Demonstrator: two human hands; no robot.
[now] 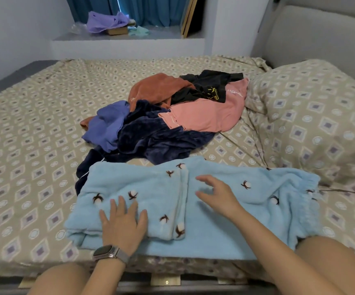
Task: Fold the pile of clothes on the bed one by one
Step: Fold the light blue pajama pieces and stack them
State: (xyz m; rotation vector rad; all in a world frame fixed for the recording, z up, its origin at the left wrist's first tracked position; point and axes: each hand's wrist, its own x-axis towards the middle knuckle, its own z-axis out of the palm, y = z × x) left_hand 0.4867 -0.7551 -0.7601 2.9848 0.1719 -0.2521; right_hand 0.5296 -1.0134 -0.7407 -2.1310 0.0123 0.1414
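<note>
Clothes still to be folded lie in a loose heap near the middle of the bed: a rust-brown top, a black garment with yellow print, a salmon-pink shirt, a periwinkle piece and a dark navy plush garment, all tangled and overlapping. Just in front of the heap, at the near edge of the mattress, a pale blue fleece garment with small cotton-boll motifs is spread out and partly folded, its left part doubled over onto itself. The left hand presses flat on that doubled part, fingers spread; the right hand hovers or rests lightly beside the fold edge, fingers loosely apart and gripping nothing. By the look of it, this first piece is mid-fold and no finished stack shows anywhere, so nearly all the work remains. The patterned beige bedsheet and matching pillow surround everything. How many garments the heap holds cannot be told, since lower layers are hidden.
</note>
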